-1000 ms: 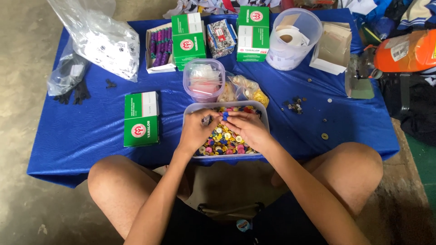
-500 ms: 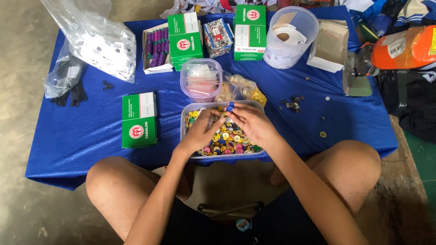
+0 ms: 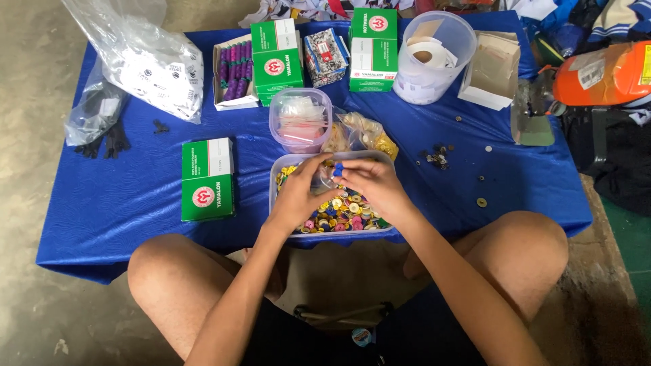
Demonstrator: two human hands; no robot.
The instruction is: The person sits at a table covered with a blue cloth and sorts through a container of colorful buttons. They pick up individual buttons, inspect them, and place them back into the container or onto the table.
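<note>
We see the clear rectangular plastic tray of coloured buttons sitting at the near edge of the blue-clothed surface, with bare cloth open to its left as far as the flat green-and-white carton. Both hands meet above the tray: the left hand and right hand pinch one small blue button between their fingertips (each grip closed on it). A round clear lidded tub stands just behind, on a concrete floor setting.

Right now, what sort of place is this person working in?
Probably a small home or informal craft workspace for sorting buttons. A low table under a blue cloth stands on bare concrete; both hands work over a clear tray of coloured buttons, with green boxes and plastic bags around.
</note>
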